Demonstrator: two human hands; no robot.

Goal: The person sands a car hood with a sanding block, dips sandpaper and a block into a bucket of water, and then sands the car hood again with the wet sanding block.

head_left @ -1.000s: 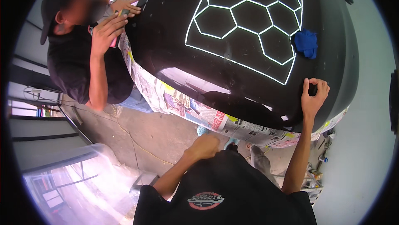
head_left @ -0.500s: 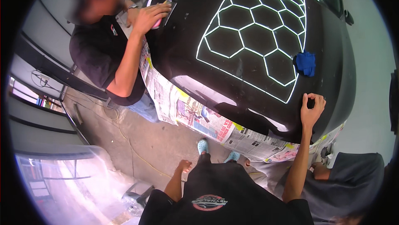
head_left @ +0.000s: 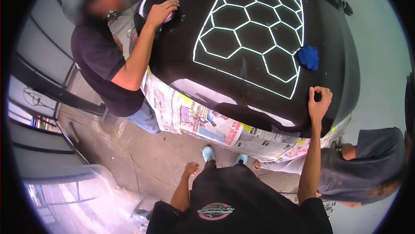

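Observation:
In front of me is the dark car hood (head_left: 346, 61), with white lines (head_left: 235, 75) forming a hexagon pattern inside a frame. My right hand (head_left: 320, 100) is over the hood's near right part, thumb and fingers curled into a ring. Whether anything small is between the fingertips cannot be made out. A crumpled blue cloth (head_left: 308, 57) lies just beyond it at the pattern's right edge. My left hand (head_left: 191, 169) hangs low by my side, away from the car, fingers loosely curled with nothing visible in them.
Newspaper sheets (head_left: 199, 119) with yellow tape cover the car's front. At the left, a co-worker (head_left: 99, 61) presses a pinkish pad (head_left: 169, 17) on the hood. Another person (head_left: 363, 169) bends low at the right. A yellow cord (head_left: 136, 160) crosses the floor; clear plastic sheeting (head_left: 82, 199) is lower left.
The view has shifted, so car and pattern sit slightly further left and higher. My hands keep their poses. The left co-worker's other hand has left the hood; the right person shows more fully.

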